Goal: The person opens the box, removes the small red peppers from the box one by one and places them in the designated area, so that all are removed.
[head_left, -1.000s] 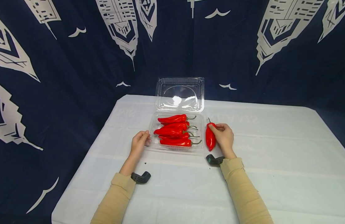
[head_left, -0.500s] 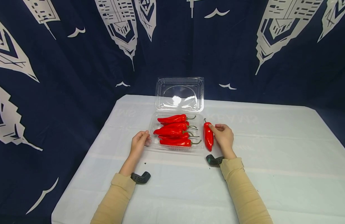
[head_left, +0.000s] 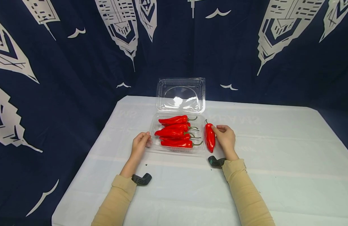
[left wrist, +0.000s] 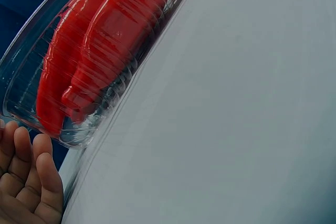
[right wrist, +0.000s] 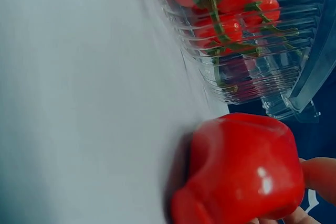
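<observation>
Loose red pepper on the worktop, against the right hand
Partly bent, the right hand's fingers touch its side; whether they pinch, I cannot tell. The left hand, fingers loosely relaxed, is by the clear container between both hands. The pepper looks light, firm and slippery: best taken around its middle, sparing the thin stem.

Head view: navy curtain hung across twelve o'clock; pale upside-down tower prints showed at eleven and two, bird print at eight. White tablecloth lay creased towards six; dark specks dotted it at seven and five.
</observation>
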### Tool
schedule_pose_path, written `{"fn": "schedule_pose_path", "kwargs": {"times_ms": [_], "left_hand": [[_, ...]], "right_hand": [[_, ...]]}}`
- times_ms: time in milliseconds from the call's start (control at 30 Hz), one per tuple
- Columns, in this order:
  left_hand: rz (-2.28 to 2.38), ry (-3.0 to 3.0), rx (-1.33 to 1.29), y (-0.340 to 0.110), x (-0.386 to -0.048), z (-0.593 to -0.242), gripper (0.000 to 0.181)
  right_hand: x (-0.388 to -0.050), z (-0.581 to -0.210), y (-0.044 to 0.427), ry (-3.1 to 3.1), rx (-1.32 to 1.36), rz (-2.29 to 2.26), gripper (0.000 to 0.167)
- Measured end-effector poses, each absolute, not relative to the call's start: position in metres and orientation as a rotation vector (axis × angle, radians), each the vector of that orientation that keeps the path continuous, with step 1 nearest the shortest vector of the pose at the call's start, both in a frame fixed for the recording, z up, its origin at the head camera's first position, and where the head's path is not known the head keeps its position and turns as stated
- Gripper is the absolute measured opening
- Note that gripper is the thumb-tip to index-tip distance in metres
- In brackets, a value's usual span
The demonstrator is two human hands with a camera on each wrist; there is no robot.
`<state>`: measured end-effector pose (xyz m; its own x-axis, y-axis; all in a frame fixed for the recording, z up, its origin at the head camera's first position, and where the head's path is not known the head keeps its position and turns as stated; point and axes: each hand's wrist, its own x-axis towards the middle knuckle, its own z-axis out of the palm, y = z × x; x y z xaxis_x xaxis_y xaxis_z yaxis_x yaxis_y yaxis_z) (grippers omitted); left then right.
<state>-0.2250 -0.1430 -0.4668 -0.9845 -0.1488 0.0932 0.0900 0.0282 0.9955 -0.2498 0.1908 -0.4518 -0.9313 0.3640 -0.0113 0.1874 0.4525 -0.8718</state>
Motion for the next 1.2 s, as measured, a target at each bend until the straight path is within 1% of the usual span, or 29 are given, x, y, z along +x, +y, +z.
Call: {"fn": "schedule_pose_path", "kwargs": {"times_ms": [67,400,700,1067,1200], "left_hand": [[-2.071,-2.107,0.06,-0.1434,-0.2272,-0.4714,0.026],[-2.056,-2.129,0.07,-0.1431,-0.2266,-0.4709,0.028],[-2.059,-2.146,0.064,-0.1441,-0.2268,-0.4704,0.033],[-2.063,-2.113,0.065,-0.1431,-0.2273,-0.4717,0.028],[-2.068,-2.103,0.068,-0.1428,-0.2276,-0.4718,0.027]], "right_hand": [[-0.2497,-0.4518,0.1912,-2.521,-0.481,1.485,0.044],[-0.2487,-0.4487,0.1909,-2.524,-0.466,1.536,0.043],[-0.2479,-0.447,0.1895,-2.535,-0.458,1.529,0.043],[-0.2499,-0.45,0.1897,-2.541,-0.413,1.537,0.047],[-0.2501,-0.4511,0.1898,-2.521,-0.392,1.518,0.045]]}}
